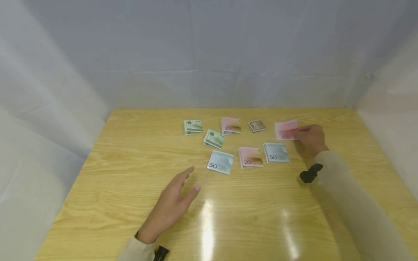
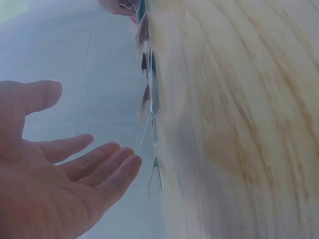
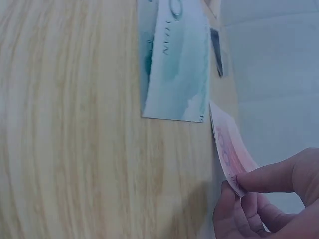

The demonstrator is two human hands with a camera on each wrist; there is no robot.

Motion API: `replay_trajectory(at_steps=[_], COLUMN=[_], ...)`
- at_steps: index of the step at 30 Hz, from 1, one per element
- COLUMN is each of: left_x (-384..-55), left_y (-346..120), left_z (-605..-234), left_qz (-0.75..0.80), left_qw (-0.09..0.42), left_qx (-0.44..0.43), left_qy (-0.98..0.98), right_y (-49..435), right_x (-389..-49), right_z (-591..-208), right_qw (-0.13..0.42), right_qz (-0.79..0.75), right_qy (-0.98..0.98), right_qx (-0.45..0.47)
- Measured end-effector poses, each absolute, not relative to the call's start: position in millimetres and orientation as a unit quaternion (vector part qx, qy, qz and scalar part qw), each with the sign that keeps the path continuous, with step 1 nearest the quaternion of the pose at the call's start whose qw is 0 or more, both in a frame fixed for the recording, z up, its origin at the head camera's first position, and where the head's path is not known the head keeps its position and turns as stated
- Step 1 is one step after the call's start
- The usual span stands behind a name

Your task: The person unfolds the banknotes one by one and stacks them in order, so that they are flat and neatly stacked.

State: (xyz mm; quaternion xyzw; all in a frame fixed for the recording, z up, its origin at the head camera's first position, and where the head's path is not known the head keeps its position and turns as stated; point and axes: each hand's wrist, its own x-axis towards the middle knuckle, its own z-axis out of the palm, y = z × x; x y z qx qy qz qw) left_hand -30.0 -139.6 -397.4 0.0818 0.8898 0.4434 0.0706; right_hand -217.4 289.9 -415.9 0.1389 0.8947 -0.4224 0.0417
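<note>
At the far right of the table, my right hand (image 1: 311, 137) pinches the right edge of a folded pink banknote (image 1: 286, 130) between thumb and fingers. The right wrist view shows the thumb on the face of that pink banknote (image 3: 230, 147), with fingers behind it. Closest to this hand lies a folded blue 50 banknote (image 1: 277, 153). My left hand (image 1: 169, 203) hovers over the front left part of the table, fingers extended and holding nothing. Just beyond its fingertips lies another folded blue 50 banknote (image 1: 220, 162).
Two green folded banknotes (image 1: 214, 139) lie left of centre. Two pinkish 20 banknotes (image 1: 250, 157) and a small brown folded banknote (image 1: 257, 125) are in the middle. The wooden table (image 1: 130, 159) meets a pale cloth backdrop (image 1: 212, 87) at the back and sides.
</note>
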Motion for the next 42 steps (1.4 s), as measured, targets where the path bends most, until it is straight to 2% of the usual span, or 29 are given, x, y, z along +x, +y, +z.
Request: replay_trajectory(at_steps=[10, 21, 27, 42], left_x=[-33.7, -38.9, -41.5, -49.2], left_y=[-137.0, -132.9, -128.1, -109.6], left_z=[-398.0, -402.9, -404.4, -403.2], left_qz=[0.485, 0.553, 0.579, 0.628], left_qw=[0.089, 0.115, 0.119, 0.115], left_qx=[0.074, 0.066, 0.076, 0.069], left_qy=[0.867, 0.822, 0.803, 0.767], right_y=[294.2, 284.8, 268.7, 213.1], right_x=[-210.6, -186.8, -166.0, -125.7], right_z=[-399.2, -381.3, -376.2, -380.8], right_qw=[0.053, 0.064, 0.069, 0.135], right_qz=[-0.538, -0.574, -0.59, -0.612], right_qy=[0.83, 0.81, 0.803, 0.779], right_qx=[0.138, 0.096, 0.048, 0.008])
